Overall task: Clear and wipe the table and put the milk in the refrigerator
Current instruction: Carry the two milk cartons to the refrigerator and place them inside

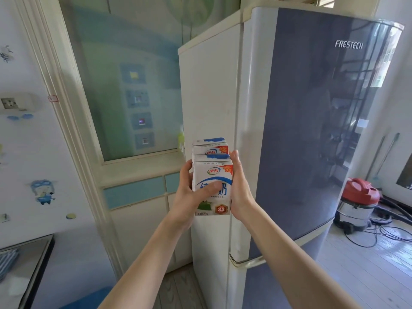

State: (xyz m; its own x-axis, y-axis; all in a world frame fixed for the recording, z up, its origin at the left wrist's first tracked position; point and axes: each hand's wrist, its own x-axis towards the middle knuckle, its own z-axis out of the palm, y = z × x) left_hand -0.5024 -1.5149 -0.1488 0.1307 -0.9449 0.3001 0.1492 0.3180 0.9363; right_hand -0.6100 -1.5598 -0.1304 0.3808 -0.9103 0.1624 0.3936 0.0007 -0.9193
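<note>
Left thumb (pixel 213 186) lies flat across the front of the near carton and the left hand (pixel 189 197) is wrapped round its left side, so that one's a proper grip. The right hand (pixel 239 186) is pressed against the right side. Its fingers are hidden behind the boxes, so I can't tell if they curl round or just push.

The two milk cartons (pixel 219 172) sit one behind the other, squeezed between the hands at about chest height, right in front of the fridge (pixel 301 130).

Handling-wise, I'd guess they're full, so a bit hefty but stiff enough to squeeze. The coated card looks smooth, and the far one could slide out since only side pressure holds the pair together. I'd keep the palms low on the sides, not up at the folded tops.

Both fridge doors are closed, so one hand has to come free, which probably means hugging both cartons in the other arm.

Around it there's a frosted glass panel (pixel 133 85) over a cupboard (pixel 138 219) to the left. Far right, a red-topped vacuum cleaner (pixel 356 197) stands with cables (pixel 383 230) on the pale wood floor (pixel 367 275).
</note>
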